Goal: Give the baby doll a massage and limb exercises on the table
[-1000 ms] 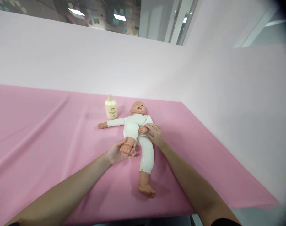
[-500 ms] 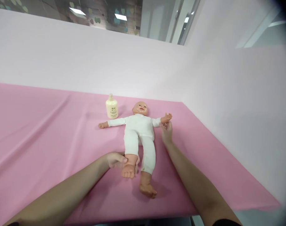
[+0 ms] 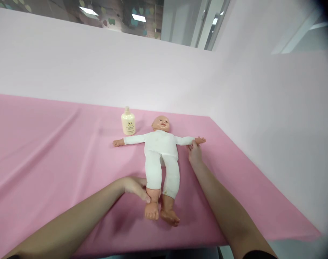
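A baby doll [image 3: 161, 144] in a white cloth body lies on its back, head away from me, arms spread wide and feet towards me. My left hand [image 3: 136, 187] is closed round its lower leg at the ankle, on the left side of the view; the thumb lies on top and the other fingers are mostly hidden beneath. At the doll's outstretched arm on the right, my right hand [image 3: 195, 151] grips the wrist between thumb and fingers. The doll's other arm and other leg rest on the pink cover, untouched.
A cream pump bottle [image 3: 128, 124] stands upright beyond the doll's arm on the left. The pink cover [image 3: 58, 162] has several creases and ends at a front edge near me. White padded walls [image 3: 99, 68] rise behind and on the right.
The doll's held leg has come lower and straighter towards me, its foot now beside the other foot. Its held arm has stretched further right, my right hand moving with it.
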Available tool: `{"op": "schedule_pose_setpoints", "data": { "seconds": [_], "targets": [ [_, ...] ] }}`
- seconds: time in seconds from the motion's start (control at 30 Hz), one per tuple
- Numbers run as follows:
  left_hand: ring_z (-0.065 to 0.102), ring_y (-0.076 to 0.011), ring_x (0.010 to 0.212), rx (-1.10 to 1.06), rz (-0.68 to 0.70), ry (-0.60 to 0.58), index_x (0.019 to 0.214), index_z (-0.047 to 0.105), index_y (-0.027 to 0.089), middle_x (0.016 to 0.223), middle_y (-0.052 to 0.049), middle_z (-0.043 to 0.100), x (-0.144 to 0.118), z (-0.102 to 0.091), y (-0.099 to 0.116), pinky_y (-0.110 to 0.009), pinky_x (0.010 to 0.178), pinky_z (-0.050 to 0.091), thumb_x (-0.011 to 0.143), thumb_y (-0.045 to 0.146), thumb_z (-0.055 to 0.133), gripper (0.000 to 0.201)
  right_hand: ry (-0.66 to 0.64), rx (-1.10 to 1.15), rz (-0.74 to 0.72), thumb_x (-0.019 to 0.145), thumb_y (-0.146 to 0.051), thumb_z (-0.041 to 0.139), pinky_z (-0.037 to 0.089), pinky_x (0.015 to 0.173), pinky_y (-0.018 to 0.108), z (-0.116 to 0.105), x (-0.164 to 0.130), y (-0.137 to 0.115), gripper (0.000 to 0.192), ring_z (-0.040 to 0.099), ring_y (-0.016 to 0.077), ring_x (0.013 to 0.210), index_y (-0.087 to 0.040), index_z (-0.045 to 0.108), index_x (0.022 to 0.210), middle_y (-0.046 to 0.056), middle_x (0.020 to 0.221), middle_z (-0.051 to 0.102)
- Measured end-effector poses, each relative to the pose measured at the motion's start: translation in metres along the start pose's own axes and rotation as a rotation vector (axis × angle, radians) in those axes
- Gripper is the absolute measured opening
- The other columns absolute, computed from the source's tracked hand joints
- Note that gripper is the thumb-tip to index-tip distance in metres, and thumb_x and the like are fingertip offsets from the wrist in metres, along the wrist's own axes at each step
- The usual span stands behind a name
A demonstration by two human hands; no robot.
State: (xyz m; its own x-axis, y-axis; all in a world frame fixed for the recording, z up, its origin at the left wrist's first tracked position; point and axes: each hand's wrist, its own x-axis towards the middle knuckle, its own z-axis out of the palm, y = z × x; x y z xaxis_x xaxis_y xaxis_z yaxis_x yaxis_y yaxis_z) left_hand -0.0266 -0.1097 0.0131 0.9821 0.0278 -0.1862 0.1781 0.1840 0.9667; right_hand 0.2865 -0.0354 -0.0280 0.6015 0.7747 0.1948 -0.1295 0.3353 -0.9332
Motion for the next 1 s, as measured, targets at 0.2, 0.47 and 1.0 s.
{"op": "schedule_pose_setpoints", "data": {
  "seconds": [0.2,0.47,1.0],
  "targets": [
    [0.06,-0.0273,0.102,0.021,0.014,-0.049,0.105,0.066,0.017,0.102,-0.007,0.067,0.001,0.0,0.0,-0.039,0.089,0.046,0.07,0.04,0.072,0.042,0.01,0.005,0.064,0.085,-0.035,0.044,0.051,0.087,0.04,0.001,0.001,-0.003,0.064,0.06,0.0204,0.109,-0.024,0.019,0.143,0.013,0.132,0.05],
    [0.059,-0.0267,0.085,-0.306,0.163,-0.063,0.097,0.06,0.015,0.084,-0.009,0.065,-0.002,-0.003,-0.004,-0.043,0.083,0.043,0.062,0.045,0.073,0.048,0.009,-0.031,0.037,0.083,-0.04,0.047,0.052,0.086,0.038,0.003,-0.005,-0.006,0.066,0.059,0.0178,0.109,-0.029,0.02,0.142,0.009,0.134,0.048],
    [0.045,-0.0166,0.062,-0.837,0.343,0.398,0.082,0.059,0.012,0.048,0.003,0.038,0.004,-0.01,0.004,-0.038,0.079,0.039,0.085,0.056,0.042,0.047,-0.387,-0.615,-0.752,0.078,-0.029,0.061,0.048,0.09,0.041,0.026,-0.046,-0.022,0.031,0.057,0.0214,0.099,-0.023,0.056,0.108,0.006,0.104,0.061]
  ]
}}
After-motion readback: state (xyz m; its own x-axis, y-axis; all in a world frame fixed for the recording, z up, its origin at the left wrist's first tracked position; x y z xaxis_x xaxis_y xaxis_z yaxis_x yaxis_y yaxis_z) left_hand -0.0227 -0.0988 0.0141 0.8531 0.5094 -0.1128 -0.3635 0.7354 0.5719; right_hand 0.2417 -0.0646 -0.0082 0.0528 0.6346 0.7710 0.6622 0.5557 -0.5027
